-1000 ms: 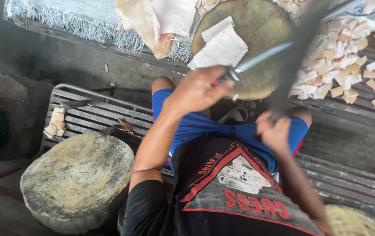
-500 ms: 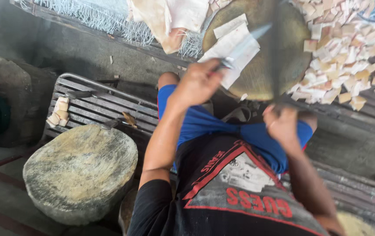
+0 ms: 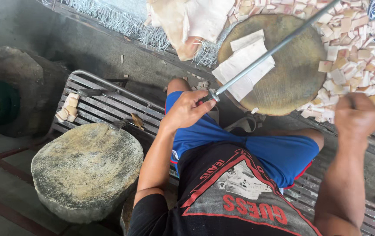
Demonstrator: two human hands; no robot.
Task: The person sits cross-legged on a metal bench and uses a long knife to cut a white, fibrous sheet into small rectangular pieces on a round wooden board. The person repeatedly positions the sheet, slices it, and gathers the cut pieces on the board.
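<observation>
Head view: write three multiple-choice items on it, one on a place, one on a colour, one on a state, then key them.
1. Where do the stacked white strips lie?
A. on the round chopping block ahead
B. on the metal grate
C. in the lap

2. What colour are the shorts?
A. green
B. blue
C. white

3. How is the left hand?
A. flat and open
B. out of view
C. closed on the metal rod

Answers:
1 A: the white strips rest on the round chopping block.
2 B: the shorts are blue.
3 C: the left hand grips the metal rod at its lower end.

The left hand [image 3: 186,109] has dropped toward the knee, its steel rod [image 3: 268,52] now slanting over the round block [image 3: 292,83].
</observation>
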